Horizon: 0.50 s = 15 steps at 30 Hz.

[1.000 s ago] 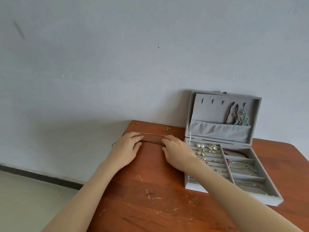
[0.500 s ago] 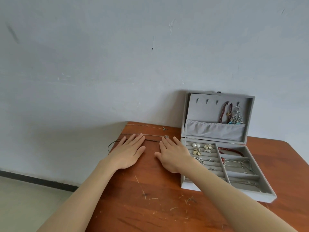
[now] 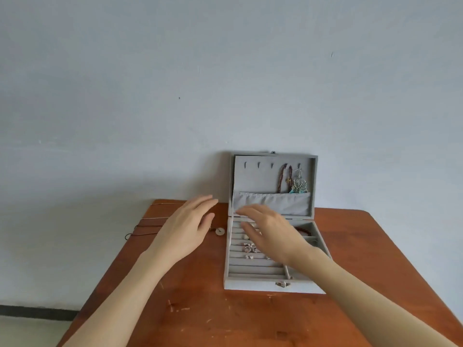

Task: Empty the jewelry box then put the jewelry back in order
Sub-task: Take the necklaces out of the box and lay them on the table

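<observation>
Fingers straight and loosely spread, holding nothing, the right hand (image 3: 269, 231) hovers over the ring rows of the open grey jewelry box (image 3: 273, 286), where small earrings (image 3: 250, 247) sit — the left hand (image 3: 186, 230), fingers relaxed, is above the wooden table (image 3: 225, 321) just left of the box. Necklaces (image 3: 150, 222) lie along the table's far left edge; beads (image 3: 284, 177) hang in the lid.

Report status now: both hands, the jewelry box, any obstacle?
Left hand open, above table. Right hand open, over jewelry box. Box open, still holding jewelry. No obstacle.
</observation>
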Available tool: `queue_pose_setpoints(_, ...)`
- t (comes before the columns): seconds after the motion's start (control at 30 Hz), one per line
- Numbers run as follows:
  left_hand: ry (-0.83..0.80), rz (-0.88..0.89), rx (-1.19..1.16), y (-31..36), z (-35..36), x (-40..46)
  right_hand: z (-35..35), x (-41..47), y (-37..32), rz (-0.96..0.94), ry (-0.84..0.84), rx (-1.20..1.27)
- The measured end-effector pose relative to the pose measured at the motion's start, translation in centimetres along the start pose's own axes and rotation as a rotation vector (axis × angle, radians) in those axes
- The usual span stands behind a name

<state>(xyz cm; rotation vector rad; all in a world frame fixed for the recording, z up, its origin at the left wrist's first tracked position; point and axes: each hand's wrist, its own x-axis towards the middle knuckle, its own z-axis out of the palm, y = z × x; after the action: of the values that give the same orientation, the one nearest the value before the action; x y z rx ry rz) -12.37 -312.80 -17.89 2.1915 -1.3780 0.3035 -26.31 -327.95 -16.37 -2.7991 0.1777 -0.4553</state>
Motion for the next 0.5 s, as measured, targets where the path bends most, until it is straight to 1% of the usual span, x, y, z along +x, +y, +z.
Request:
queue_pose_setpoints(0.1,0.083,0.021,-0.103,3.3,1.1,2.9,-2.3,-0.5,3.0,0.081,0.098,-0.068)
queue_pose_setpoints(0.23,0.102,-0.028,-0.167,6.4,3.6,6.8,-3.7,0.3,6.8,0.203,0.203,-0.146)
queue_pose_setpoints(0.4,0.137,-0.077,-0.018,8.5,6.6,10.7,-4.0,2.6,10.3,0.350,0.324,-0.141)
queue_pose_setpoints(0.5,0.175,-0.106,0.087,9.3,8.1,12.5,-3.7,3.8,11.6,0.413,0.359,-0.173)
